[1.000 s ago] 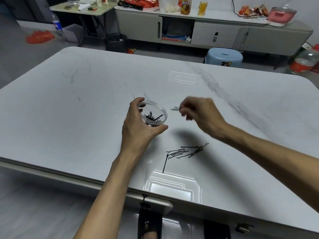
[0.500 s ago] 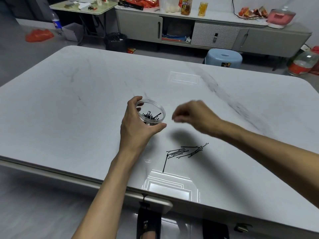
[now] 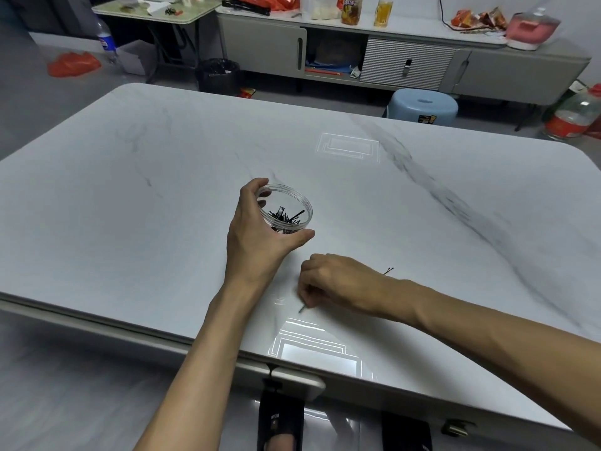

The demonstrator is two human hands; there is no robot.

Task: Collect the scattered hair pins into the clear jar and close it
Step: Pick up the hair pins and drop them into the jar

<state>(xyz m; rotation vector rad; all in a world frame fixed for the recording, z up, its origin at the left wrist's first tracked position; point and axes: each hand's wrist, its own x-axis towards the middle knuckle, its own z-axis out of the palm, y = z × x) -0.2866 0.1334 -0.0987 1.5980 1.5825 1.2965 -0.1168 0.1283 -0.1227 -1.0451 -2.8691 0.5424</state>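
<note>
A small clear jar (image 3: pixel 299 203) stands open on the white marble table (image 3: pixel 130 206), with several black hair pins (image 3: pixel 286 215) inside. My left hand (image 3: pixel 260 236) grips the jar from its left side, thumb in front and fingers behind. My right hand (image 3: pixel 335 283) lies low on the table just in front of the jar, over the pile of loose pins, fingers curled down onto them. One pin end (image 3: pixel 302 309) sticks out below its fingers and another pin tip (image 3: pixel 389 271) shows behind the wrist. Most of the pile is hidden. No lid is in view.
The table's near edge (image 3: pixel 195 340) runs below my forearms. Beyond the far edge stand a blue stool (image 3: pixel 422 105), a black bin (image 3: pixel 218 76) and a long grey sideboard (image 3: pixel 406 60) with clutter. My feet (image 3: pixel 279 424) show under the table.
My right hand has come back from the jar's rim and dropped down onto the loose pins near the table's front. The left hand still holds the jar in place.
</note>
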